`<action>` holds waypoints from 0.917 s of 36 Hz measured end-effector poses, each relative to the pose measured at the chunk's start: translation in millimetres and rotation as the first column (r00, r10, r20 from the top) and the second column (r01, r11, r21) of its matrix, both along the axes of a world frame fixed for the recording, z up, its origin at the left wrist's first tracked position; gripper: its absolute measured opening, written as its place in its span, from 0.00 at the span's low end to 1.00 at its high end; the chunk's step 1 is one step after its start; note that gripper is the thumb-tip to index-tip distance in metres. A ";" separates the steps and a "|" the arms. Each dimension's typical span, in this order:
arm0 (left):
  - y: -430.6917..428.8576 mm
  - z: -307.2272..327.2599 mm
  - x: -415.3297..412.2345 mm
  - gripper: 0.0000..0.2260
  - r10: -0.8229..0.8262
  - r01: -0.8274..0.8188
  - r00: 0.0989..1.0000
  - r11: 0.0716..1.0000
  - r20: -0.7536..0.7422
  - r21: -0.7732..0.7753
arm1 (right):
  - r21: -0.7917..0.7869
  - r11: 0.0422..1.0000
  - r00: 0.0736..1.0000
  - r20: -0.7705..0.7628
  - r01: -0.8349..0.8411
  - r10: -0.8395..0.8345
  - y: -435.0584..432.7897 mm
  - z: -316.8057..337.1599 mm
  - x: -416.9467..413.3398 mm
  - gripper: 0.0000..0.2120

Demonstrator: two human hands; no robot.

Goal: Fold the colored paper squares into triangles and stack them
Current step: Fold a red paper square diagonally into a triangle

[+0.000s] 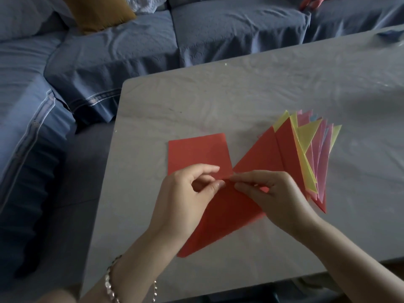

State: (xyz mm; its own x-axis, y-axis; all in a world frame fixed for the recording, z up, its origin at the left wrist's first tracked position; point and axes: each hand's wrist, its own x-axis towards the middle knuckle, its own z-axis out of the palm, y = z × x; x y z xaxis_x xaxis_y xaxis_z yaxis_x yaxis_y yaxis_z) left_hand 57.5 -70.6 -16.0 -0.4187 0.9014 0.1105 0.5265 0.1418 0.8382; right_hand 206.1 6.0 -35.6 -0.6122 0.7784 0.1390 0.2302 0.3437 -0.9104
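Observation:
A red paper sheet [220,217], folded over into a triangle shape, lies in front of me on the table. My left hand [188,200] and my right hand [271,197] both pinch its upper corner, fingertips nearly touching. Just behind my left hand lies a flat red paper square [196,153]. To the right sits a fanned stack of folded triangles [306,156], red on top with yellow, pink and a little blue beneath. My right hand covers the stack's near left edge.
The table [240,101] is pale grey with a wrinkled cover, its left edge near a dark floor gap. A blue sofa [131,47] wraps around the far and left sides, with a mustard cushion [98,12] on it.

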 end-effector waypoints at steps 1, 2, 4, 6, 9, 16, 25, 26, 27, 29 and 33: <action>1.6 1.0 -2.6 0.14 -0.029 0.030 0.999 0.999 0.023 -0.039 | 0.054 0.996 0.995 0.065 -0.073 0.069 2.4 0.9 -1.4 0.11; 3.3 1.5 -5.4 0.14 -0.056 0.060 0.998 0.994 0.040 -0.087 | 0.092 0.985 0.983 0.122 -0.146 0.135 5.5 2.7 -3.0 0.10; 5.7 2.0 -11.3 0.15 -0.104 0.116 0.992 0.975 0.071 -0.191 | 0.147 0.953 0.948 0.220 -0.266 0.230 13.1 7.1 -7.4 0.10; 6.7 -0.7 -16.4 0.15 -0.152 0.180 0.981 0.945 0.122 -0.272 | 0.186 0.918 0.905 0.321 -0.350 0.279 22.7 8.3 -12.2 0.11; 9.5 -8.2 -19.5 0.13 -0.144 0.206 0.962 0.939 0.231 -0.274 | 0.317 0.856 0.869 0.422 -0.409 0.259 32.5 6.3 -21.1 0.11; 20.5 -61.0 -47.1 0.06 0.223 -0.121 0.924 0.941 0.311 -0.315 | 0.509 0.792 0.903 0.413 -0.337 0.119 33.1 -18.6 -29.9 0.14; 19.2 -90.0 -66.4 0.08 0.262 -0.183 0.949 0.911 0.175 -0.371 | 0.255 0.788 0.676 0.691 -0.561 0.257 7.4 -72.9 -22.9 0.31; 18.8 -90.6 -67.0 0.08 0.254 -0.180 0.953 0.911 0.162 -0.372 | 0.264 0.778 0.655 0.718 -0.570 0.237 6.9 -76.3 -23.4 0.30; 18.2 -90.9 -67.2 0.08 0.243 -0.173 0.959 0.912 0.149 -0.373 | 0.261 0.783 0.634 0.744 -0.565 0.210 6.4 -80.6 -23.9 0.26; 17.3 -92.2 -66.9 0.08 0.215 -0.160 0.970 0.916 0.112 -0.369 | 0.257 0.808 0.603 0.784 -0.531 0.147 4.5 -83.1 -26.1 0.23; 16.1 -94.9 -65.7 0.06 0.172 -0.150 0.985 0.915 0.023 -0.375 | 0.277 0.843 0.623 0.778 -0.460 0.084 6.9 -86.7 -27.4 0.33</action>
